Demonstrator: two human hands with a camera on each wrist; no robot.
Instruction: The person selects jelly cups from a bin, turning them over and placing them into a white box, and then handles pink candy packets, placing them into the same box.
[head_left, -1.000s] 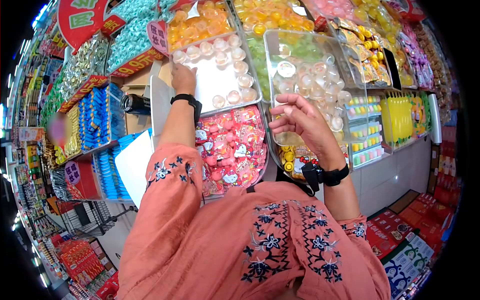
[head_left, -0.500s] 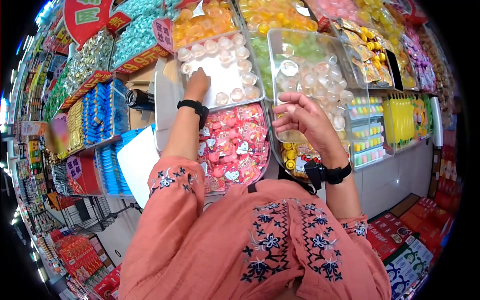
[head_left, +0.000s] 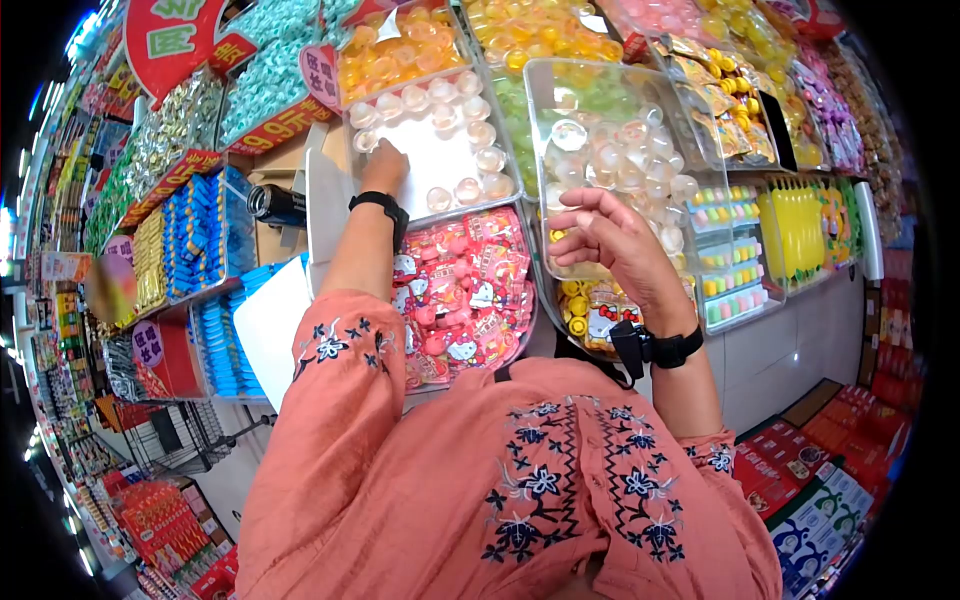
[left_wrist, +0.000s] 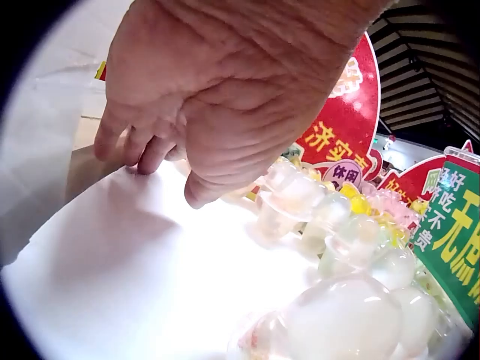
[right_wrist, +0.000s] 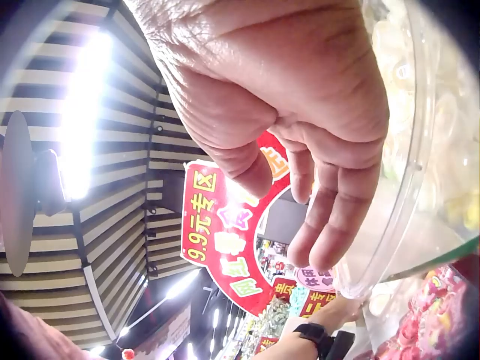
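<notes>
My left hand point(head_left: 388, 170) reaches over a clear tray with a white base point(head_left: 425, 165), fingers pointing down and thumb apart. Beside its fingertips sits a clear jelly cup point(head_left: 366, 142) at the tray's left side. Other pale jelly cups point(head_left: 441, 89) line the back, right side and front right of this tray. In the left wrist view, the fingertips point(left_wrist: 150, 157) are close to the white base point(left_wrist: 165, 262), with nothing visible between fingers and thumb. My right hand point(head_left: 618, 240) hovers, loosely curled, at the near side of a clear bin point(head_left: 545, 100) heaped with similar cups.
Pink Hello Kitty candy packs point(head_left: 465, 300) fill a bin in front of the tray. Orange jelly cups point(head_left: 400, 50) lie behind it. A black bottle point(head_left: 277, 205) and a white panel point(head_left: 325, 190) stand to the left. Blue-wrapped candies point(head_left: 200, 235) are further left.
My left hand has drawn back from the tray's left edge toward its middle, then shifted slightly left. A jelly cup now shows below the corner one. The right hand stays almost still.
</notes>
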